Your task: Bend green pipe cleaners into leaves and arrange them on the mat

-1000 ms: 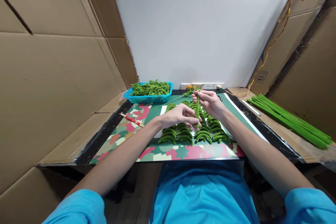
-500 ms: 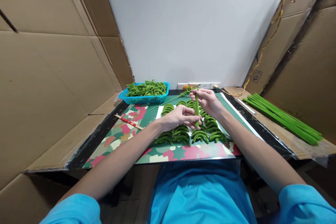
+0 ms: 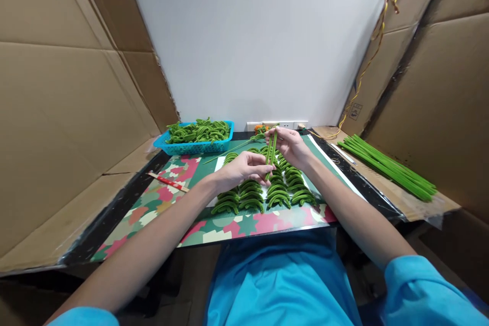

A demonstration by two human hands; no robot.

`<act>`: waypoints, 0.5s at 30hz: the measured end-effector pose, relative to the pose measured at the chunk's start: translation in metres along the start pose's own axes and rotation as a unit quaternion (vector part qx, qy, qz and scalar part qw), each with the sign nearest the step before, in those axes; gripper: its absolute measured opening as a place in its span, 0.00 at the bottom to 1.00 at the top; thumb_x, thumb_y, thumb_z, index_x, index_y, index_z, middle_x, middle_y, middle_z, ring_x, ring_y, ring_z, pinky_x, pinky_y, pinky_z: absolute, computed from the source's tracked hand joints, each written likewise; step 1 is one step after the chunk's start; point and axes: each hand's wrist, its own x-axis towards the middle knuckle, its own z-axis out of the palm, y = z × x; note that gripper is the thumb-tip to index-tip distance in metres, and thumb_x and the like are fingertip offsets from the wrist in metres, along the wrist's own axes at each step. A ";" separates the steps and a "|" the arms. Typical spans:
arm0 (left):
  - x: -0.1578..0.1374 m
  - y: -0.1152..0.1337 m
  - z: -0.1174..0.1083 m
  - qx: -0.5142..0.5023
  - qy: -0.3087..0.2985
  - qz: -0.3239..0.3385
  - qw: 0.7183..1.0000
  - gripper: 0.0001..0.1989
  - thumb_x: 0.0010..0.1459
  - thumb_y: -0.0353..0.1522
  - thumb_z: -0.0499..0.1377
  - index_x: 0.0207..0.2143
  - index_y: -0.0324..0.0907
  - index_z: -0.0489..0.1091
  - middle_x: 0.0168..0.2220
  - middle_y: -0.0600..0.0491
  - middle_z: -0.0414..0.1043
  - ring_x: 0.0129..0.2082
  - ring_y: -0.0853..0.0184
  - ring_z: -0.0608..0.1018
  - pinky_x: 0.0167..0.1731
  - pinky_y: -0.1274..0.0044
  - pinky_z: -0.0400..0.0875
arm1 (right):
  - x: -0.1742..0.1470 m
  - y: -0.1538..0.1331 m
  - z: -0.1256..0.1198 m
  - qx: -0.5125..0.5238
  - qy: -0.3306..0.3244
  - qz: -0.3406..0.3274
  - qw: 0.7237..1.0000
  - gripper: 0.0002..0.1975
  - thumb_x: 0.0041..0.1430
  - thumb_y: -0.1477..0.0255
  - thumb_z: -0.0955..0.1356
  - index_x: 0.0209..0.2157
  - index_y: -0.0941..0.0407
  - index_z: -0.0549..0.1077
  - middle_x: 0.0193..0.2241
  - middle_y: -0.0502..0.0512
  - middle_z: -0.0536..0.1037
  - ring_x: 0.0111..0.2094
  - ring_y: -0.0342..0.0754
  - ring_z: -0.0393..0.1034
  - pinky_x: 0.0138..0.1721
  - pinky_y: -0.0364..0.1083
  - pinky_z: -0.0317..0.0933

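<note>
And here the left hand [image 3: 246, 167] has its fingers clamped on the near end of two slim green strips [image 3: 271, 148], the right hand [image 3: 290, 144] pinching the far end! The strips run near to far, far tips leaning slightly right, lying right of the left hand and left of the right, each hand at its own end. Below, columns of curved green pieces [image 3: 278, 197] cover the mat [image 3: 263, 224]; far left, a blue basket [image 3: 193, 147]; right, a straight green bundle [image 3: 385, 165].
</note>
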 end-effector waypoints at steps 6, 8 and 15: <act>-0.001 0.004 -0.004 0.031 0.033 0.014 0.999 0.18 0.56 0.44 0.75 0.38 0.37 0.82 0.32 0.50 0.80 0.29 0.68 0.82 0.32 0.77 0.77 | 0.001 -0.003 -0.003 0.009 0.000 -0.003 1.000 0.14 0.52 0.59 0.81 0.35 0.54 0.86 0.41 0.53 0.88 0.41 0.49 0.83 0.48 0.45 0.75; 0.001 0.003 -0.008 0.015 0.089 0.030 0.996 0.21 0.53 0.46 0.76 0.37 0.37 0.81 0.31 0.51 0.79 0.27 0.69 0.81 0.31 0.77 0.76 | 0.001 -0.007 -0.005 0.012 0.020 -0.023 0.999 0.13 0.51 0.61 0.81 0.35 0.53 0.85 0.42 0.53 0.88 0.44 0.50 0.83 0.51 0.47 0.75; 0.005 -0.001 -0.021 0.014 0.212 0.096 0.972 0.24 0.48 0.46 0.76 0.40 0.38 0.80 0.28 0.55 0.76 0.21 0.74 0.72 0.21 0.81 0.63 | 0.001 -0.008 -0.010 0.026 0.050 -0.057 0.997 0.12 0.51 0.63 0.82 0.35 0.53 0.86 0.40 0.52 0.88 0.46 0.52 0.83 0.58 0.52 0.74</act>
